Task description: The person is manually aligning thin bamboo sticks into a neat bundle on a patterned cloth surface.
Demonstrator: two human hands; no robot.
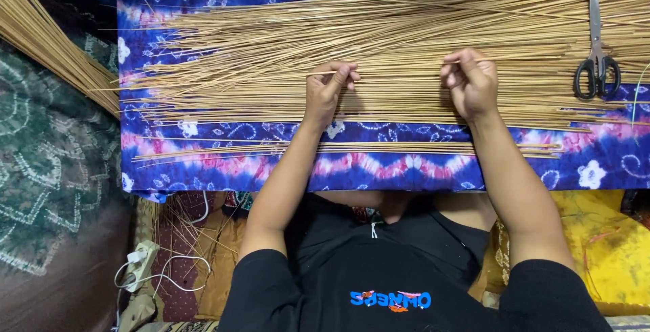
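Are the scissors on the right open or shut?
Shut: the scissors lie flat on the sticks, blades together in one narrow point.

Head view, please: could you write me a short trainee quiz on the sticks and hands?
1. True or false: the scissors lie on the sticks.
2. Which hand is nearer the scissors: A left, B right?
3. What colour is the cloth under the sticks?

Key: 1 true, at the pile's right end. 2 B. 3 Blue and purple with pink bands and white flowers.
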